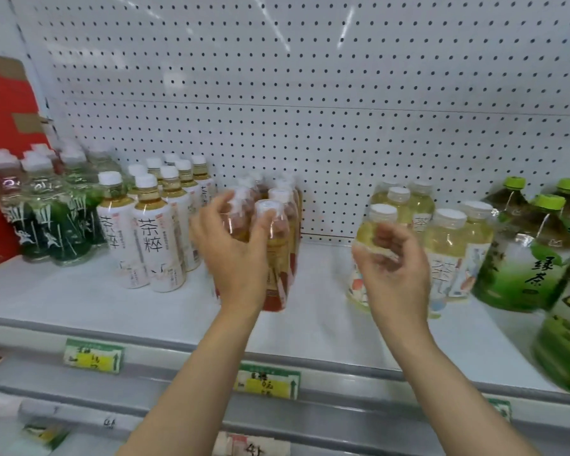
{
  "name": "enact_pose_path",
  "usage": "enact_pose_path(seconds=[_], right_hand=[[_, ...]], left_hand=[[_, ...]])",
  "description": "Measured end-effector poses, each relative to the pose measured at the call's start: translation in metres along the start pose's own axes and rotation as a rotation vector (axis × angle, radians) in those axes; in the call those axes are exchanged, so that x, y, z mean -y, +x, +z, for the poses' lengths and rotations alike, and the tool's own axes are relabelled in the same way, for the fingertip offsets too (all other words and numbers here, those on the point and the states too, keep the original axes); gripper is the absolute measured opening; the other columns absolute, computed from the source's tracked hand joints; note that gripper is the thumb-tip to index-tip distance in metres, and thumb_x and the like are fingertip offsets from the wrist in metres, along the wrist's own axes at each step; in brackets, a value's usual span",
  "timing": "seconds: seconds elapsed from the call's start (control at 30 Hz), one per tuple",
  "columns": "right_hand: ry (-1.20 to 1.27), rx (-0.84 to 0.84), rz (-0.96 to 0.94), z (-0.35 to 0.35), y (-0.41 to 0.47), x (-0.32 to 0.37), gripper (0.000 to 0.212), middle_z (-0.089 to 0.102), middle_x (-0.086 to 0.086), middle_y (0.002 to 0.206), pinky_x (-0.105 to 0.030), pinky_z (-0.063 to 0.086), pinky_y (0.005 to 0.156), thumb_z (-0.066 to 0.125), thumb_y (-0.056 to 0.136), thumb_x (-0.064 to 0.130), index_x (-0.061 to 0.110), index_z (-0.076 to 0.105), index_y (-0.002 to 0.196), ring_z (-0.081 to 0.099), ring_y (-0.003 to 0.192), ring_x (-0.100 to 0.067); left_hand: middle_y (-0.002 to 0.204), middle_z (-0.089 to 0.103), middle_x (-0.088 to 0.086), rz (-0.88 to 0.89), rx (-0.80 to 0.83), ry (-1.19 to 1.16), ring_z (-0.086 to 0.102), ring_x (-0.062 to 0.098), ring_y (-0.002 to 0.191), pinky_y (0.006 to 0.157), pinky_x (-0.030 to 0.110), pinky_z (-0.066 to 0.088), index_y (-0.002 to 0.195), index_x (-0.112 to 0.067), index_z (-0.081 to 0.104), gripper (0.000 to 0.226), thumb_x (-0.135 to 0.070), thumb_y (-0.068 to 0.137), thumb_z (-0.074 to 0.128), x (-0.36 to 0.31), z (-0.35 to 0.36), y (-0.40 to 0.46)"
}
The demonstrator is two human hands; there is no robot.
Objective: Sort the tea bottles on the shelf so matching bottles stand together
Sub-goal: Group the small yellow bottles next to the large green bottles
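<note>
Head view of a white store shelf backed by pegboard, carrying tea bottles in groups. Far right: large green-capped green tea bottles, the biggest and, by judgement, the heaviest; these would want a full-hand hold around the waist below the shoulder. Next to them, pale yellow bottles with white caps. Centre: amber red-labelled bottles, standing together and well apart from the yellow group. Left of centre: white-labelled bottles, and at far left dark green-labelled bottles against a red carton.

The left hand wraps its curled fingers around the front of the amber cluster, grasping one bottle at the shoulder; motion blur hides which bottle exactly. The right hand hangs in front of the nearest yellow bottle with fingers loosely curled; whether it touches the bottle cannot be told, and it appears to hold nothing.

All bottles look like thin, full plastic: moderately heavy, slightly yielding under a squeeze, with glossy sleeves that may slip. The ribbed neck under the cap offers the surest pinch; tall narrow bodies likely tip if pushed high. Price tags line the shelf edge.
</note>
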State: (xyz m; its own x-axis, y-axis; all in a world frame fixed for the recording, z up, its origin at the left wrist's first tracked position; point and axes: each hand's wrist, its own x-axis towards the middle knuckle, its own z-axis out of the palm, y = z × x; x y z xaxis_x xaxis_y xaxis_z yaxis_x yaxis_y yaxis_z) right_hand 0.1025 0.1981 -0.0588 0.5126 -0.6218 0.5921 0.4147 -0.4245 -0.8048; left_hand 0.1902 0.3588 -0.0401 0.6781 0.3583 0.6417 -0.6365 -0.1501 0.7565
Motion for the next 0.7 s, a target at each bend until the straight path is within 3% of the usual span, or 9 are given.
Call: enact_pose_path(seconds=[0.07, 0.13, 0.23, 0.33, 0.43, 0.5, 0.6, 0.7], right_hand=[[-0.01, 0.16, 0.098, 0.031, -0.006, -0.003, 0.047, 0.062, 0.01, 0.12, -0.018, 0.051, 0.086, 0.08, 0.084, 0.017, 0.023, 0.058, 0.126, 0.061, 0.111, -0.004], [-0.034, 0.275, 0.206, 0.056, -0.011, -0.009, 0.056, 0.061, 0.009, 0.125, -0.016, 0.049, 0.086, 0.082, 0.083, 0.026, 0.024, 0.056, 0.132, 0.059, 0.116, -0.006], [-0.051, 0.325, 0.273, 0.08, -0.02, -0.016, 0.06, 0.06, 0.018, 0.12, -0.018, 0.049, 0.088, 0.084, 0.08, 0.032, 0.029, 0.054, 0.131, 0.058, 0.115, -0.003], [-0.051, 0.314, 0.284, 0.09, -0.026, -0.018, 0.061, 0.06, 0.02, 0.114, -0.019, 0.052, 0.089, 0.083, 0.081, 0.032, 0.028, 0.053, 0.134, 0.057, 0.109, 0.004], [-0.072, 0.277, 0.294, 0.095, -0.029, -0.021, 0.062, 0.065, 0.015, 0.119, -0.034, 0.055, 0.098, 0.084, 0.08, 0.034, 0.028, 0.055, 0.135, 0.06, 0.112, -0.001], [-0.076, 0.257, 0.302, 0.098, -0.031, -0.022, 0.06, 0.067, 0.013, 0.119, -0.039, 0.056, 0.098, 0.084, 0.08, 0.034, 0.03, 0.057, 0.134, 0.063, 0.112, -0.005], [-0.082, 0.23, 0.309, 0.1, -0.034, -0.021, 0.056, 0.068, 0.01, 0.117, -0.039, 0.055, 0.098, 0.082, 0.082, 0.033, 0.029, 0.059, 0.133, 0.063, 0.11, -0.005], [-0.067, 0.22, 0.318, 0.102, -0.036, -0.018, 0.052, 0.068, 0.009, 0.116, -0.035, 0.055, 0.097, 0.08, 0.085, 0.028, 0.028, 0.06, 0.132, 0.062, 0.108, -0.003]], left_hand=[[0.135, 0.047, 0.002, -0.081, 0.02, 0.135, 0.038, 0.022, 0.132, 0.111, 0.046, 0.037, 0.131, -0.025, 0.054, 0.067, -0.053, 0.075, 0.079, 0.022, -0.013, 0.025], [0.144, 0.042, 0.006, -0.199, 0.157, 0.258, 0.031, 0.027, 0.141, 0.114, 0.049, 0.033, 0.132, -0.025, 0.055, 0.077, -0.062, 0.07, 0.078, 0.038, -0.019, 0.042], [0.134, 0.054, 0.001, -0.256, 0.319, 0.241, 0.05, 0.024, 0.127, 0.104, 0.047, 0.046, 0.128, -0.028, 0.055, 0.083, -0.071, 0.061, 0.078, 0.052, -0.023, 0.055], [0.113, 0.063, -0.008, -0.292, 0.414, 0.075, 0.062, 0.012, 0.102, 0.09, 0.044, 0.056, 0.124, -0.028, 0.056, 0.073, -0.058, 0.065, 0.085, 0.057, -0.028, 0.063], [0.112, 0.064, -0.012, -0.308, 0.492, -0.015, 0.06, 0.005, 0.103, 0.089, 0.034, 0.055, 0.124, -0.026, 0.057, 0.067, -0.048, 0.069, 0.088, 0.065, -0.04, 0.073], [0.117, 0.065, -0.004, -0.371, 0.55, -0.152, 0.062, 0.007, 0.106, 0.086, 0.028, 0.052, 0.126, -0.019, 0.054, 0.07, -0.042, 0.07, 0.088, 0.07, -0.049, 0.08], [0.117, 0.067, -0.001, -0.416, 0.672, -0.226, 0.064, 0.012, 0.11, 0.083, 0.023, 0.05, 0.122, -0.018, 0.058, 0.039, -0.033, 0.089, 0.072, 0.076, -0.06, 0.088], [0.115, 0.066, -0.015, -0.324, 0.731, -0.177, 0.061, -0.001, 0.108, 0.082, 0.017, 0.05, 0.126, -0.029, 0.061, 0.027, -0.036, 0.1, 0.055, 0.077, -0.065, 0.087]])
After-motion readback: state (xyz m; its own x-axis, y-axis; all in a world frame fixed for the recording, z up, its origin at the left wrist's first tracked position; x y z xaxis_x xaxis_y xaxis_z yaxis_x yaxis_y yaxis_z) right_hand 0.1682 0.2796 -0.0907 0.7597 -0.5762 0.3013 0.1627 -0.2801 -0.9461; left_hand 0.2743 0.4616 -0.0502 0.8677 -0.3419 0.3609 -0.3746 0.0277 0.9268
